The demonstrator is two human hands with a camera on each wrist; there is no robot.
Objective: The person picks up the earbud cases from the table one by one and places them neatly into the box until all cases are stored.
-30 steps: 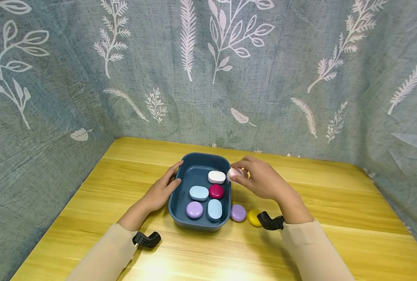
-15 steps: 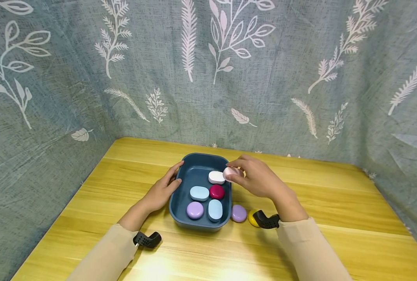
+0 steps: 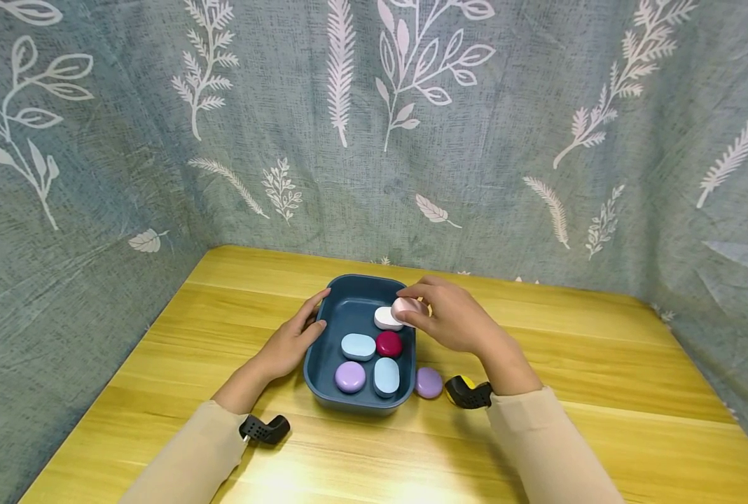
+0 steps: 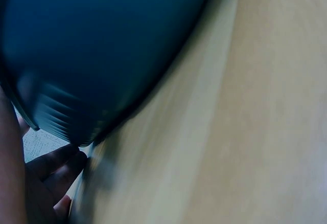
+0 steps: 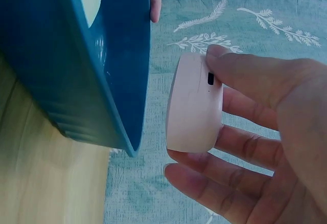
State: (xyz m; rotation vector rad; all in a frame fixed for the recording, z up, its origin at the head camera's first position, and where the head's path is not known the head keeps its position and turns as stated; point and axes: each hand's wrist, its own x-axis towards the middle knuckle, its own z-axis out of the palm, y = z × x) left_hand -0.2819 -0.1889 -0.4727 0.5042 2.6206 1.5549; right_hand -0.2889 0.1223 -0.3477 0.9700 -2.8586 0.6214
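Observation:
A dark blue plastic bin (image 3: 323,397) stands on the wooden table. My left hand (image 3: 291,346) rests against its left side, fingertips and thumb at the rim; the left wrist view shows fingertips (image 4: 71,155) at the bin's corner. My right hand (image 3: 452,315) pinches a pale pink earbud charging case (image 5: 193,106) with a small black port, thumb on one side and fingers on the other. It overlaps the bin's right rim in the head view. Inside lie a white oval case (image 3: 385,318), a red round one (image 3: 389,344), two light blue oval ones (image 3: 358,346) and a lilac round one (image 3: 350,376).
Just right of the bin, a lilac round case (image 3: 428,383) lies on the table (image 3: 601,371). Beside it, a yellow round case (image 3: 468,381) is partly hidden behind the black right wrist mount (image 3: 468,393). A leaf-patterned curtain (image 3: 286,105) hangs behind and at the sides.
My right hand has moved left with the pale pink case, from beside the bin to over its right rim, now partly covering the white case. The left hand and bin have stayed put.

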